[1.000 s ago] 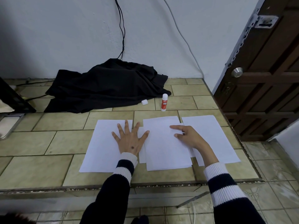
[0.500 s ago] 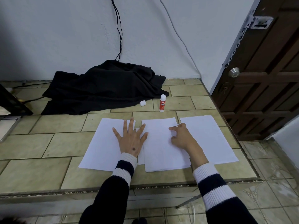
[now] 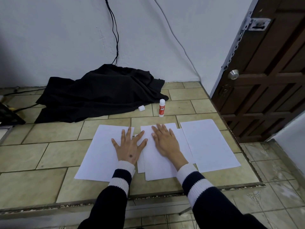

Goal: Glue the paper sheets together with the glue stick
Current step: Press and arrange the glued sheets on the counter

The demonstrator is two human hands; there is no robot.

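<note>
The tiled tabletop (image 3: 49, 156) ran back to a pale wall, a black cloth (image 3: 99, 93) heaped there. The left hand (image 3: 129, 147) lay splayed across the left sheet (image 3: 97, 154), the right hand (image 3: 165, 143) flat on the middle stack (image 3: 158, 169), likely pressing a glued seam; neither grip held anything. The uncapped glue stick (image 3: 161, 107) stood behind, beside its cap (image 3: 141, 108), within reach.

Glue stick (image 3: 161, 107) upright behind paper sheets (image 3: 158, 156); cap (image 3: 141, 108) left of it.
</note>
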